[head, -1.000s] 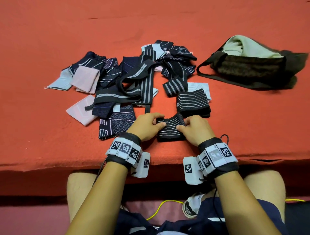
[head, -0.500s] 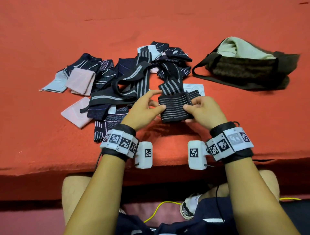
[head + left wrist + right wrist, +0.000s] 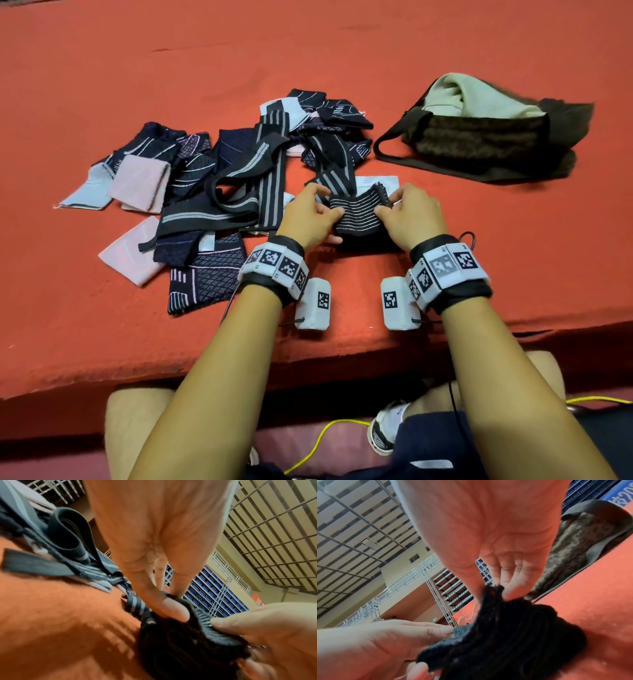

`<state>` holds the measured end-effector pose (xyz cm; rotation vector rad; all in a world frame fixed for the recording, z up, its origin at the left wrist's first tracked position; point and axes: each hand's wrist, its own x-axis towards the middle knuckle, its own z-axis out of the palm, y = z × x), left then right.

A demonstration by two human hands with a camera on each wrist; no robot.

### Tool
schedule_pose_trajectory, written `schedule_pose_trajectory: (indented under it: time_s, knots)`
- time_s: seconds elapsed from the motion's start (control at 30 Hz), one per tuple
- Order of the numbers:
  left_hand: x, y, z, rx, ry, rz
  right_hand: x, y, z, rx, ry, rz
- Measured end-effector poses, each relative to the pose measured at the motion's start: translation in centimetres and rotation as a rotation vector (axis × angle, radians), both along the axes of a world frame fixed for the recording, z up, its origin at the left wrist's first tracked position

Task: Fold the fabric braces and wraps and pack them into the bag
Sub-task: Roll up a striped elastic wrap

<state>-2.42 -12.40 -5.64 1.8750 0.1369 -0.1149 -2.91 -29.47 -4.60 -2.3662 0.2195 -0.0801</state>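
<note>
left hand (image 3: 308,214) + right hand (image 3: 409,214): fingers pinch striped wrap (image 3: 358,214) ends, squaring fold | bag (image 3: 486,137) far right, mouth open for packing

Both forearms bare. Left wrist band (image 3: 274,270): black strap, white blocks with black square-code markers; white camera box (image 3: 314,303) beneath, thin black cable. Right wrist band (image 3: 447,270): same build, black cord loop. Dark navy shorts (image 3: 435,445).

The striped wrap (image 3: 358,214) blurs to black in both wrist views, its ends hidden under fingertips (image 3: 175,612).
</note>
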Motion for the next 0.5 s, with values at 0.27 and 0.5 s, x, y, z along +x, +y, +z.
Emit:
schedule_pose_trajectory:
  time_s: [0.27, 0.5]
  knots:
    - [0.5, -0.2, -0.4, 0.034, -0.026, 0.005, 0.6, -0.1, -0.5, -0.092, -0.022, 0.016]
    - [0.5, -0.5, -0.3, 0.096, -0.075, -0.018, 1.0, -0.4, 0.5, -0.054, -0.036, 0.021]
